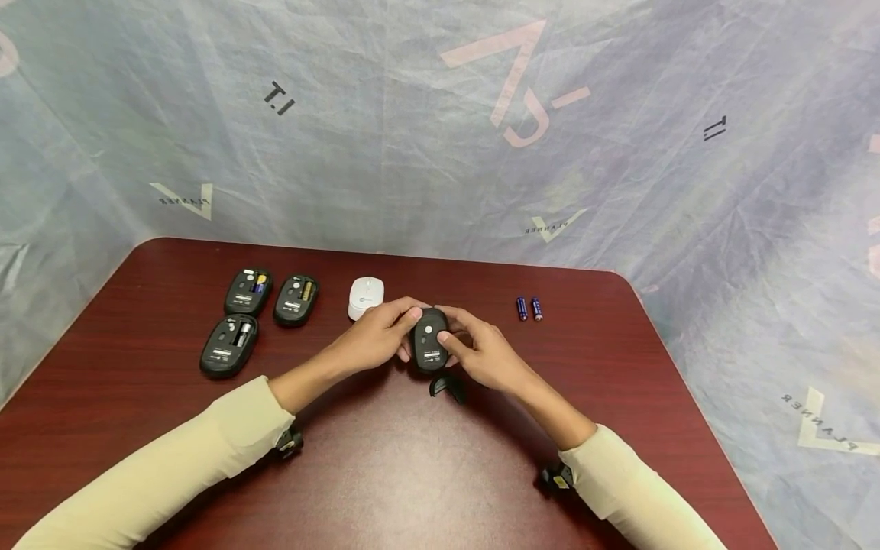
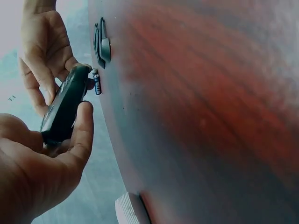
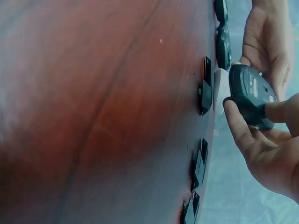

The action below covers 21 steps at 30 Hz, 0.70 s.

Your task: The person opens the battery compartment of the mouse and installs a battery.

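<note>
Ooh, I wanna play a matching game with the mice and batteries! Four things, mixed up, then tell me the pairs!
1. Two blue batteries
2. White mouse
3. Three black mice
4. Lone black mouse

A. bottoms up on the table's left side
B. held by left hand and right hand
C. right of both hands
D. right way up

Pairs: 1-C, 2-D, 3-A, 4-B

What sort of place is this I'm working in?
Probably an improvised workstation or recording booth: printed fabric sheeting hangs around a dark red table, where black mice with open battery compartments and two loose blue batteries lie.
</note>
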Available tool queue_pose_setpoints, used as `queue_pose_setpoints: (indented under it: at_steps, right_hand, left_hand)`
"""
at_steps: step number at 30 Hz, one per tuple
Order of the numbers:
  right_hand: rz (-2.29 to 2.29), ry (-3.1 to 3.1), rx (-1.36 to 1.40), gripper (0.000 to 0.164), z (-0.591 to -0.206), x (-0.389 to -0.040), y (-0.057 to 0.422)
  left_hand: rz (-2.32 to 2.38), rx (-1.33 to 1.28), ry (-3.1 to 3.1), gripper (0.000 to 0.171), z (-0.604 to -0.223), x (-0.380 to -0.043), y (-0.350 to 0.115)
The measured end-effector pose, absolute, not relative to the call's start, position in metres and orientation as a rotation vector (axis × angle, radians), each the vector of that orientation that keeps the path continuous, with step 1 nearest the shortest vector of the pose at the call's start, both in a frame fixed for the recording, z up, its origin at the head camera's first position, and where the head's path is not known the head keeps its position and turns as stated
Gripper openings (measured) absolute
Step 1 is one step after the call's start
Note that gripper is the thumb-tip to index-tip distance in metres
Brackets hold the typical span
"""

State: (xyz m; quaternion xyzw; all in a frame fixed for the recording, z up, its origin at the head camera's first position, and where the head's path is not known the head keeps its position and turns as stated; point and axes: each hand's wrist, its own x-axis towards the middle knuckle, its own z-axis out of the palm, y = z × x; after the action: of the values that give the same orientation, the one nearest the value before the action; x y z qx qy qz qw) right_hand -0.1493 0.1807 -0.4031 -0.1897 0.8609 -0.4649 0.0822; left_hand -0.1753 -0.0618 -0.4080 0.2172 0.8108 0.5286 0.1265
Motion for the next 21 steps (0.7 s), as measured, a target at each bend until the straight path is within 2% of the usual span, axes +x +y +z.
queue_pose_setpoints:
  at_steps: [7,21]
  right_hand:
    - [-1.398,2.563,-0.652,0.061,-0.401,-0.140,0.179]
    - [-1.391,2.663,-0.559,0.052,-0.406,-0.131,0.169]
  left_hand:
    - [1.505,0.607,2.372,0.039,-0.407,-0.163,-0.060]
    - [1.448,0.633,2.452,0.037,-0.408,-0.155,-0.057]
